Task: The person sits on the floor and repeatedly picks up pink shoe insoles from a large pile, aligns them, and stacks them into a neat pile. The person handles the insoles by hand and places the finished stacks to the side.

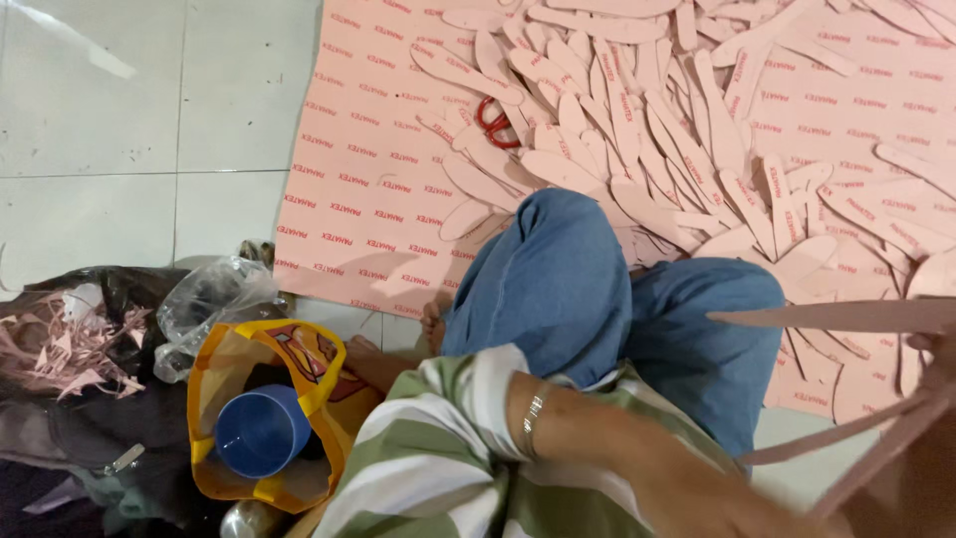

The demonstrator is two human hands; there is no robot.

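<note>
Right hand [936,374] sits at the far right frame edge, mostly cut off. Fingers curl around a pink board piece; a long insole-shaped pink cutout [846,316] runs leftward out of the grip, flat and roughly level. Below the grip, thin pink offcut strips [856,438] hang and run down-left from the same hand. How tightly the fingers close: can't tell, the hand is cropped.

Left hand [717,503] is at the bottom edge, down-left of the right hand's grip, only the back and wrist showing. Metal bracelet [533,418] sits on that forearm. Whether it holds anything or how far the fingers spread: can't tell.

Left of the held cutout: bent knee in blue jeans [558,279], striped green and white sleeve [438,448] below it.

Up and left from the grip: big pink printed sheet [349,199] on the tiled floor [119,130], with a heap of cut insole shapes [637,130] spread across it. Red-handled scissors [495,122] lie in the heap, well apart from both hands.

Far left of the grip: yellow bag [214,399] with a blue cup [261,430] inside, clear plastic bag [214,299] just above it, dark bag of pink scraps [70,339] beside that.
</note>
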